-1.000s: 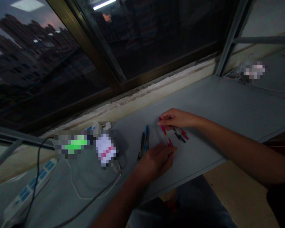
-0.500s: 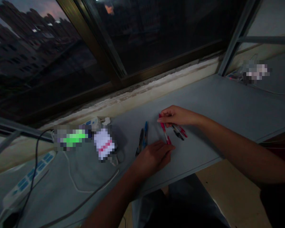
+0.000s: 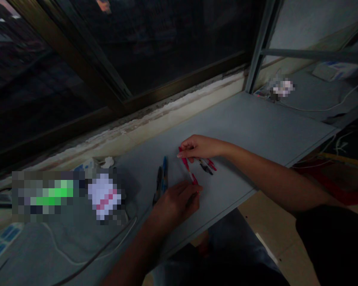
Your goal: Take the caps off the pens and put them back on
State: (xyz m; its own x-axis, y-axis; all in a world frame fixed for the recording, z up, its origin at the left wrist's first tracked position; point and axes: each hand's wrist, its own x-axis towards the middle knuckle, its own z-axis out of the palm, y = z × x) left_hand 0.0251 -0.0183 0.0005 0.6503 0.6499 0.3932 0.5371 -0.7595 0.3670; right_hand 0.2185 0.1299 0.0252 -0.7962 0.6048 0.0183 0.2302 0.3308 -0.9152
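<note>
Both hands hold a red pen with a clear or white middle, one at each end. My right hand pinches its far end. At the near end, the fingers of my left hand are closed on the red tip. Left of the pen, a blue pen and a black pen lie side by side, their near ends partly behind my left hand. Under and beside my right wrist lie a black-tipped pen and a red-tipped pen, both partly covered.
The grey desk runs along a window ledge. At left are blurred-out items, a white cable and a power strip. A metal frame post stands at the back right, with a white box beyond it.
The camera view has turned to the right, so the scene sits further left. Both hands keep their hold on the red pen, with little visible change in its pose.
</note>
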